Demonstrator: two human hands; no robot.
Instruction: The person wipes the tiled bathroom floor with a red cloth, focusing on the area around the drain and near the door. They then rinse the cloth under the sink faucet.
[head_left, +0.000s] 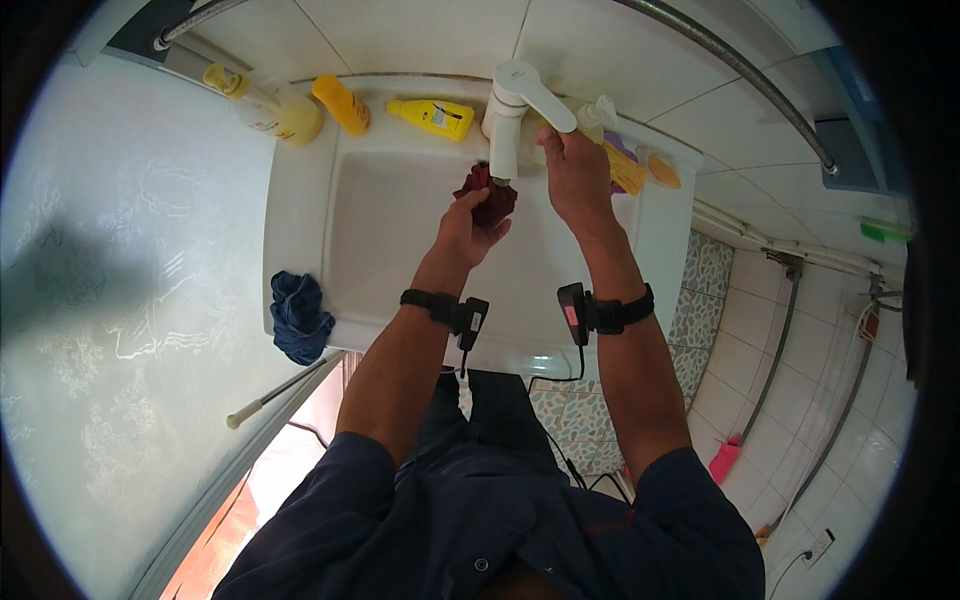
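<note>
My left hand holds a crumpled dark red cloth right below the spout of a white faucet. The spout's tip hides part of the cloth, and I cannot tell whether water runs. At the end of the faucet's lever, the curled fingers of my right hand grip it from below. Both hands are over a white rectangular sink basin. Each wrist wears a black strap with a small cabled device.
Along the back rim stand a yellowish pump bottle, an orange bottle, a yellow bottle, a yellow sponge and a bar of soap. A blue cloth hangs over the left front corner. Frosted glass borders the left.
</note>
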